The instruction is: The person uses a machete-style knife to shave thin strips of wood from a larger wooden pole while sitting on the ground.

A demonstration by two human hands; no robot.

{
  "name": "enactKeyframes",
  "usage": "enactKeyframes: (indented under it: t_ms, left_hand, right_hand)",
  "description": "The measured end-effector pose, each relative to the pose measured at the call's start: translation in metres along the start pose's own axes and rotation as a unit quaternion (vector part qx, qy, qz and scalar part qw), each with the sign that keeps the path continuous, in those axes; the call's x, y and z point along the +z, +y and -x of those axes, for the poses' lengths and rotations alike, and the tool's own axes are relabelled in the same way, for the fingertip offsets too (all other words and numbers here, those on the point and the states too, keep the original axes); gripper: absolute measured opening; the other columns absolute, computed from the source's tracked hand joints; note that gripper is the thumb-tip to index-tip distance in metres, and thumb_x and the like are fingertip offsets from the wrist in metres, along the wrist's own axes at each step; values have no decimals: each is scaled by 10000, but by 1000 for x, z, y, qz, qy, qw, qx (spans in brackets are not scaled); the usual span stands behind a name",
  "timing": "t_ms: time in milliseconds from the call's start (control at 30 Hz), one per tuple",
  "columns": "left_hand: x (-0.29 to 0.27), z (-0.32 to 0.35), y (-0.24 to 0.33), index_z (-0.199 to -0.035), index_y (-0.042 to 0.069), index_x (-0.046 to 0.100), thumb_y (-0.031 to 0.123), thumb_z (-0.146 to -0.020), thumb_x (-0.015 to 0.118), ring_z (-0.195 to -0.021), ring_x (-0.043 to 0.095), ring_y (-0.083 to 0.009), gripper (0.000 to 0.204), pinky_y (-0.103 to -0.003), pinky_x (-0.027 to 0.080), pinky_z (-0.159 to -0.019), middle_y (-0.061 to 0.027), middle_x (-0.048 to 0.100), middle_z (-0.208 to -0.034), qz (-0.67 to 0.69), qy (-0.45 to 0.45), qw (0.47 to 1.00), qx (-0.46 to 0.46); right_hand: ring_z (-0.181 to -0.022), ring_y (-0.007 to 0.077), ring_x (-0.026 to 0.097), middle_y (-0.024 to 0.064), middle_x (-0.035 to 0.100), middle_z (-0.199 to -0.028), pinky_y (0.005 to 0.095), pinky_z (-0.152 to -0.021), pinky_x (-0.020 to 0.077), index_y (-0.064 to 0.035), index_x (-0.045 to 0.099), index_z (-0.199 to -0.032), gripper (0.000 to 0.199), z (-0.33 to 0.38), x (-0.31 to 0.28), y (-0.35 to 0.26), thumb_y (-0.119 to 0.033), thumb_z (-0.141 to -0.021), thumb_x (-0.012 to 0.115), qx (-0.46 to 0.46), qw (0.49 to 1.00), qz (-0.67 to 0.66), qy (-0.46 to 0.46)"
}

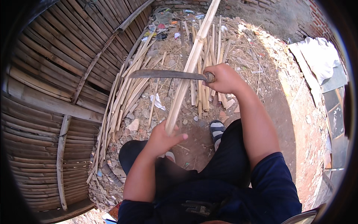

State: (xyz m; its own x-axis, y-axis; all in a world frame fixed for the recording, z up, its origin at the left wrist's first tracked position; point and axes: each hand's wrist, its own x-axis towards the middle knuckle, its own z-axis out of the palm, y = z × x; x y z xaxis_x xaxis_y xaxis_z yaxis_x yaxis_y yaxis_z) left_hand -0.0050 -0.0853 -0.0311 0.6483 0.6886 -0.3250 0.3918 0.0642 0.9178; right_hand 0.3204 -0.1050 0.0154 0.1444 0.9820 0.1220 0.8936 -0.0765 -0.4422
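Observation:
My right hand (223, 78) is closed around the short handle of a machete (160, 74), whose long, slightly curved dark blade points left. The blade crosses over a long split bamboo strip (193, 59); whether it touches the strip or hovers just above I cannot tell. The pale strip slants away from me, from between my knees up past the top of the view. Its near end rests in my left hand (164, 140), fingers beneath it and thumb stretched out to the right side.
Bamboo strips lie in a pile (126, 86) at left and another (209, 48) ahead. A bamboo-slat wall (44, 104) stands at left, a brick wall (268, 15) at the back. A white sack (320, 56) lies at right. Rubble and litter cover the ground.

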Motion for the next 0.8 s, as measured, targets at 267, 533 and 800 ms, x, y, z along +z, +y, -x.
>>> enactKeyframes:
  t_ms: [267, 533, 800]
  left_hand:
    - [-1, 0, 6, -1041, 39, 601, 263, -762, 952, -689, 567, -83, 501, -261, 485, -613, 2, 600, -809, 1, -10, 1000, -25]
    - [0, -2, -2, -1068, 35, 580, 182, -769, 945, -570, 529, -53, 494, -230, 446, -496, 32, 561, -728, 10, 0, 1000, -18]
    - [-1, 1, 11, -1077, 26, 598, 226, -761, 955, -715, 562, -77, 517, -256, 486, -619, 8, 592, -841, 20, -20, 999, -30]
  right_hand:
    - [-822, 414, 688, 209, 714, -841, 480, -750, 539, -69, 739, -1025, 286, 4, -10, 0, -281, -844, 800, 35, 997, -20, 58]
    - [-857, 404, 702, 179, 707, -824, 518, -755, 545, -103, 730, -974, 255, 9, -2, -42, -249, -777, 797, -112, 985, 78, -106]
    - [-839, 411, 701, 203, 727, -867, 469, -759, 539, -33, 733, -1026, 322, -5, -10, 21, -306, -871, 799, 132, 979, -13, 155]
